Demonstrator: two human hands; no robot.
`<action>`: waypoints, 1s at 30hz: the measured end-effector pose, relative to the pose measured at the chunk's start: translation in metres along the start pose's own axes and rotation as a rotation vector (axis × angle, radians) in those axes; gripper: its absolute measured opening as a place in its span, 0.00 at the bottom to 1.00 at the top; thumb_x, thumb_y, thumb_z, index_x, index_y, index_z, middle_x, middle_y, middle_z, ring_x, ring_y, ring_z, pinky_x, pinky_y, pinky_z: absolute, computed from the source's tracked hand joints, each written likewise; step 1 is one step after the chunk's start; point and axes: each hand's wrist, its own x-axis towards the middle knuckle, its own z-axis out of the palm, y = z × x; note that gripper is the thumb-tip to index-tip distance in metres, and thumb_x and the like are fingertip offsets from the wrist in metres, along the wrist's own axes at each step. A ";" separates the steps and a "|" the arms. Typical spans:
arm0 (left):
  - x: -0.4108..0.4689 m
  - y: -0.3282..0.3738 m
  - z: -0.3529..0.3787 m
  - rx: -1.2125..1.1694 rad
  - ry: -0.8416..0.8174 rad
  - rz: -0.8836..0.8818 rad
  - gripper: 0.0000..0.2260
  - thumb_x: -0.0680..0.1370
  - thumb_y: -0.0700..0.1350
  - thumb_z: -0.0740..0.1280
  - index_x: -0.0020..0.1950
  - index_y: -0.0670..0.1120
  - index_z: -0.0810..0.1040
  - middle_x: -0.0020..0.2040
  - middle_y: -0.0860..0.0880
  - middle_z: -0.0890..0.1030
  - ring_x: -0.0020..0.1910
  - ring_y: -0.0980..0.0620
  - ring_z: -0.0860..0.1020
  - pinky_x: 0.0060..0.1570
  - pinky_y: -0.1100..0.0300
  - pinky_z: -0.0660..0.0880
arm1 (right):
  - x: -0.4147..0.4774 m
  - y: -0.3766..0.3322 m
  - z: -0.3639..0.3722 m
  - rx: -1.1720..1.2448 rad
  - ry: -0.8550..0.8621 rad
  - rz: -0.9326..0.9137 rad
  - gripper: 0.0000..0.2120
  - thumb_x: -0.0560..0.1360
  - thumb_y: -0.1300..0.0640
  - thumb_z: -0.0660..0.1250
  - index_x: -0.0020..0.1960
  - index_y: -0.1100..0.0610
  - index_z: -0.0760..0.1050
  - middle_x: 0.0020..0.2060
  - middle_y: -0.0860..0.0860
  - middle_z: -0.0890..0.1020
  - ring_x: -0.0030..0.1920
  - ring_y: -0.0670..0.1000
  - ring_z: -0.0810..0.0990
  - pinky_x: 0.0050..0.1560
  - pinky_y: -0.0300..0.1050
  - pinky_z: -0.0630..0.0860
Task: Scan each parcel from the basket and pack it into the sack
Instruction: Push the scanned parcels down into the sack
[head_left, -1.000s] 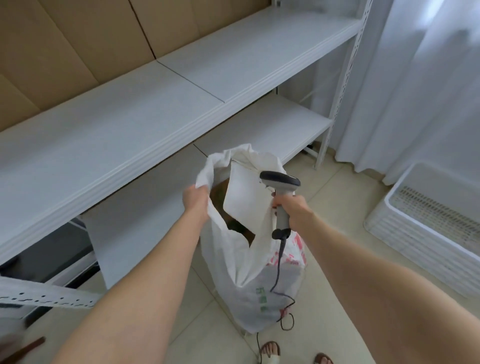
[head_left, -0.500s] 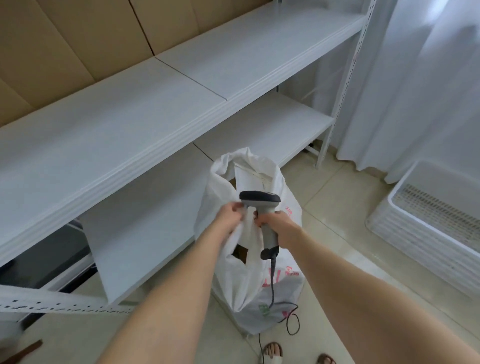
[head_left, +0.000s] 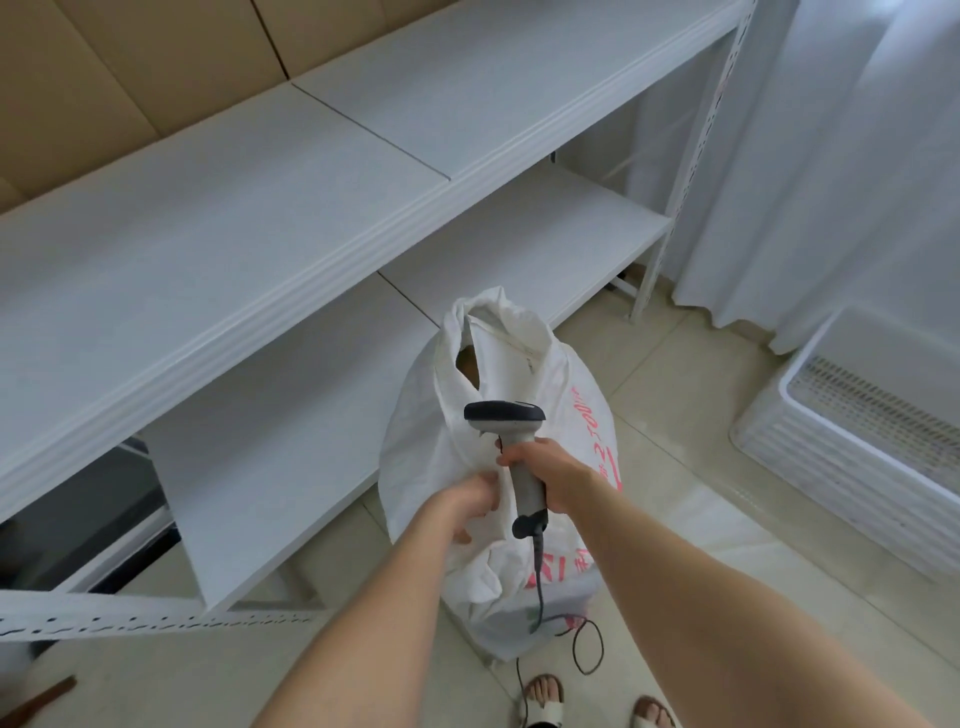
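A white woven sack (head_left: 566, 441) with pink print stands on the floor in front of me, its mouth bunched nearly closed. A brown parcel (head_left: 467, 364) shows through a small gap near the top. My left hand (head_left: 465, 506) pinches a fold of the sack's gathered fabric. My right hand (head_left: 550, 475) grips the handle of a grey barcode scanner (head_left: 511, 431), held upright against the sack, its black cable (head_left: 540, 582) hanging down to the floor. The white plastic basket (head_left: 810, 452) sits on the floor at the right; its inside looks bare.
White metal shelving (head_left: 291, 208) runs along the left and back, with a lower shelf (head_left: 519, 249) behind the sack. White curtains (head_left: 841, 156) hang at the right. My sandalled feet (head_left: 543, 699) are just below the sack on the tiled floor.
The sack's mouth went from held wide open to gathered shut. My left hand moved in toward my right hand and lower, bunching the fabric. The scanner dropped lower with it.
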 end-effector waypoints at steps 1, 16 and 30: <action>0.003 -0.001 0.001 0.038 -0.006 0.001 0.19 0.80 0.47 0.55 0.71 0.51 0.64 0.67 0.50 0.69 0.65 0.48 0.68 0.60 0.41 0.72 | 0.003 0.000 0.004 0.014 -0.018 0.003 0.08 0.75 0.62 0.67 0.54 0.57 0.76 0.48 0.56 0.76 0.45 0.54 0.76 0.47 0.49 0.76; -0.034 0.035 -0.022 0.361 0.224 0.012 0.09 0.78 0.47 0.62 0.56 0.44 0.71 0.56 0.45 0.75 0.55 0.44 0.76 0.47 0.53 0.74 | -0.028 -0.037 -0.037 -0.097 0.012 -0.078 0.14 0.73 0.63 0.68 0.58 0.58 0.73 0.47 0.57 0.74 0.45 0.57 0.74 0.44 0.51 0.77; -0.111 0.201 0.065 0.413 0.766 0.185 0.12 0.81 0.44 0.58 0.60 0.42 0.76 0.54 0.43 0.78 0.48 0.48 0.77 0.43 0.60 0.71 | -0.105 -0.083 -0.224 0.117 0.064 -0.286 0.07 0.72 0.69 0.69 0.42 0.60 0.74 0.32 0.55 0.76 0.30 0.50 0.74 0.33 0.42 0.73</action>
